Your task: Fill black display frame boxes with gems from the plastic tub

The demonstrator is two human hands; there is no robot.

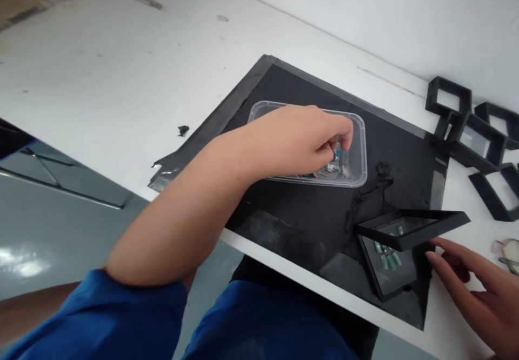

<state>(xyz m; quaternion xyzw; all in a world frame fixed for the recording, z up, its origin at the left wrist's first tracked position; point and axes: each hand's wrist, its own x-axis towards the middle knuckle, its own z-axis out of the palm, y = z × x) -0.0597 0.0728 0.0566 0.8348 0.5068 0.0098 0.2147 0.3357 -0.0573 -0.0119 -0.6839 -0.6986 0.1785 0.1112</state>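
My left hand reaches into a clear plastic container, its fingers curled down together. Small shiny teal and silver pieces lie in the container under the fingertips. What the fingers pinch, if anything, is hidden. A black display frame stands hinged open near the mat's right front corner, its lid tilted up. Several glossy green nail-shaped pieces lie inside it on the clear film. My right hand has thumb and forefinger closed at the display frame's right side; the other fingers are bent.
A black mat with taped edges covers part of the white table. Several black frames are grouped at the right by the wall. A small round object lies at the right edge. A black scrap lies left of the mat.
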